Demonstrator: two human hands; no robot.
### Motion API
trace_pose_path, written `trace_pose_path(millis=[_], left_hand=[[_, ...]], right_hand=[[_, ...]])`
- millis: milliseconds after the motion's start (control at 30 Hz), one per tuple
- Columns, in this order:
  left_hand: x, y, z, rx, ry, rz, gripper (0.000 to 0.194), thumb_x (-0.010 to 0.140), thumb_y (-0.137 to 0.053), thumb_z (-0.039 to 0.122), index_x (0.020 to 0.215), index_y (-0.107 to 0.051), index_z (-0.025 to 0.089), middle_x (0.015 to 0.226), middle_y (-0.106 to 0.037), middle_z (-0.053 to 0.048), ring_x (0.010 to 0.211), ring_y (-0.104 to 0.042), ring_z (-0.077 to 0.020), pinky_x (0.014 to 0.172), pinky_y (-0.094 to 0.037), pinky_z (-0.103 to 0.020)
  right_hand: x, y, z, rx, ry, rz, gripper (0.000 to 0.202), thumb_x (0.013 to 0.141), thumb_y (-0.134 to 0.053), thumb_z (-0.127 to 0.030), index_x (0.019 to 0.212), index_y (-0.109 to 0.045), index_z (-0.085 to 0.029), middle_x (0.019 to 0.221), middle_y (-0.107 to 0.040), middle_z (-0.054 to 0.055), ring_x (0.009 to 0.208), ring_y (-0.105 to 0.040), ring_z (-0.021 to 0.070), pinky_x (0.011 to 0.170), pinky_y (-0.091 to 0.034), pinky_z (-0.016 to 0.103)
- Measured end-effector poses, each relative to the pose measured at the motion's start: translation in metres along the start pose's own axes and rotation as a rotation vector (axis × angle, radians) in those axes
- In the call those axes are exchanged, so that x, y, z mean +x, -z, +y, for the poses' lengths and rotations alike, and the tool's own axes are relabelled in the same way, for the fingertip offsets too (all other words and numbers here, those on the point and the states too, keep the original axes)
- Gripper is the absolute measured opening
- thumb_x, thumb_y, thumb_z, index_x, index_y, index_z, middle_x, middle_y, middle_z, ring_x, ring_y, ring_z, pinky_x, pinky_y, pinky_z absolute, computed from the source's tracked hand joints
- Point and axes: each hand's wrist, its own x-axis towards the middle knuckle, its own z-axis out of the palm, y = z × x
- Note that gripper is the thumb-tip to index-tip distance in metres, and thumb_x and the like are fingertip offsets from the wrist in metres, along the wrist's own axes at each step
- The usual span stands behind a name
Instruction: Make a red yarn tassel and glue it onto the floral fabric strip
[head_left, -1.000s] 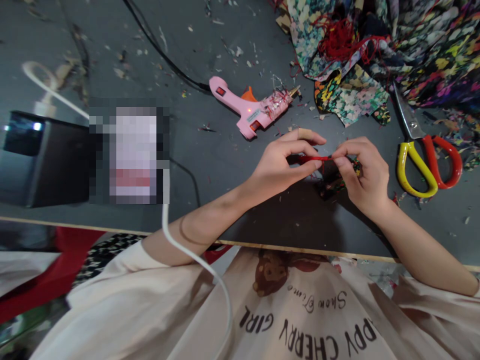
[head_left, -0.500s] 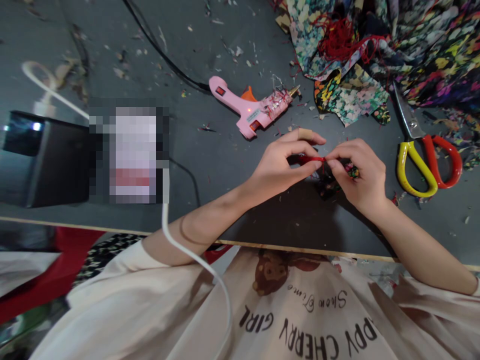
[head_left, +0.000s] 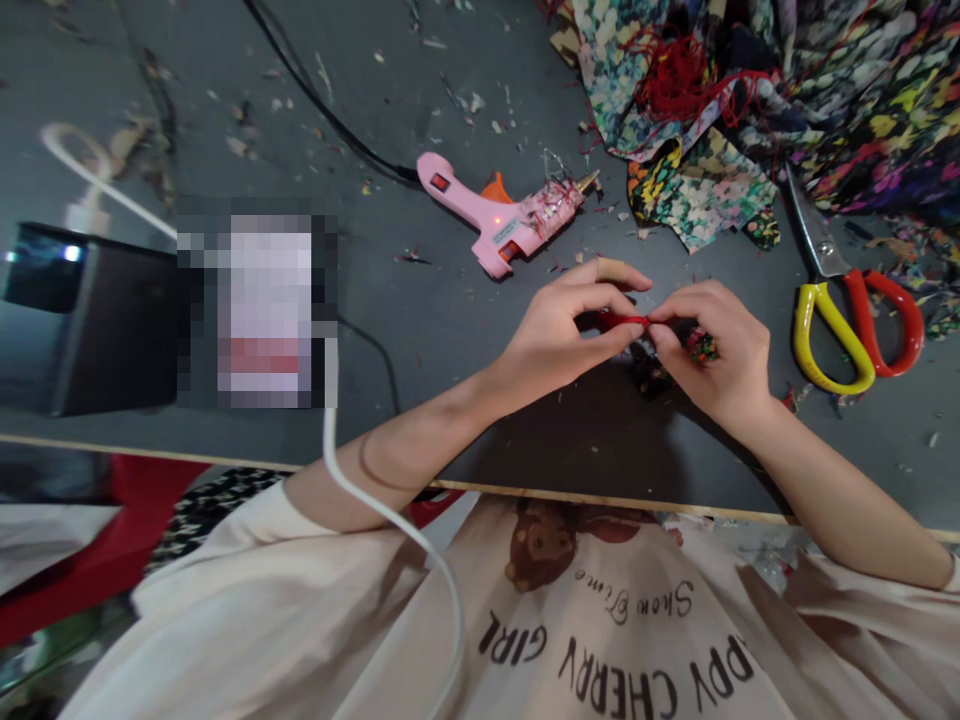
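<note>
Between my two hands is a thin red cord (head_left: pixel 627 319). My left hand (head_left: pixel 566 320) pinches it between thumb and index finger, with the other fingers stretched above. My right hand (head_left: pixel 716 345) is closed beside it, its thumb and index fingertips meeting at the cord's right end. A small piece of dark floral fabric (head_left: pixel 703 346) shows under the right palm, partly hidden by the fingers. Above my left hand lies a pink glue gun (head_left: pixel 502 220), its metal tip pointing right.
Scissors (head_left: pixel 829 270) with one yellow and one red handle lie at the right. Floral fabric (head_left: pixel 862 110) with tangled red thread (head_left: pixel 679 80) is heaped at the upper right. A black box (head_left: pixel 112 320), a blurred-out object and a white cable (head_left: pixel 390 515) are at the left.
My right fingertips have shifted very slightly left toward my left fingertips, and slightly more of the floral piece shows under the palm. My left hand holds its place.
</note>
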Motion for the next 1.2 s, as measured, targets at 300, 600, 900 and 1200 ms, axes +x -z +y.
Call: trace_pose_path(millis=[300, 600, 900, 1200], left_hand=[[-0.0003, -0.0003, 0.0001, 0.017, -0.022, 0.004, 0.015, 0.084, -0.068, 0.032, 0.076, -0.069, 0.019, 0.109, -0.069, -0.007, 0.103, -0.064, -0.0182, 0.086, -0.053, -0.032], [-0.0006, -0.0003, -0.0017, 0.009, -0.038, -0.001, 0.018, 0.084, -0.068, 0.037, 0.078, -0.070, 0.020, 0.109, -0.069, -0.007, 0.103, -0.064, -0.0187, 0.090, -0.052, -0.032], [-0.0005, 0.0001, -0.0011, -0.017, -0.017, -0.020, 0.018, 0.083, -0.069, 0.037, 0.078, -0.070, 0.020, 0.110, -0.069, -0.007, 0.104, -0.064, -0.0181, 0.089, -0.052, -0.032], [0.0007, -0.0011, -0.0008, -0.148, 0.089, 0.018, 0.022, 0.080, -0.072, 0.040, 0.073, -0.068, 0.020, 0.108, -0.069, -0.005, 0.107, -0.062, -0.0187, 0.100, -0.048, -0.036]], right_hand=[[0.0013, -0.0008, -0.0008, 0.021, -0.012, 0.017, 0.007, 0.087, -0.058, -0.016, 0.085, -0.060, -0.022, 0.078, -0.068, 0.001, 0.076, -0.065, 0.0153, 0.070, -0.051, 0.031], [0.0013, -0.0021, -0.0012, 0.022, -0.026, 0.024, 0.009, 0.086, -0.057, -0.015, 0.082, -0.059, -0.022, 0.076, -0.067, 0.001, 0.075, -0.064, 0.0151, 0.068, -0.050, 0.031], [0.0007, -0.0006, -0.0026, 0.107, -0.101, 0.020, 0.010, 0.088, -0.055, -0.017, 0.081, -0.061, -0.022, 0.076, -0.065, 0.000, 0.074, -0.062, 0.0147, 0.069, -0.049, 0.031], [-0.0002, 0.0017, 0.0008, 0.151, -0.169, 0.087, 0.017, 0.094, -0.048, -0.026, 0.092, -0.065, -0.023, 0.090, -0.067, 0.004, 0.088, -0.064, 0.0183, 0.082, -0.050, 0.038]])
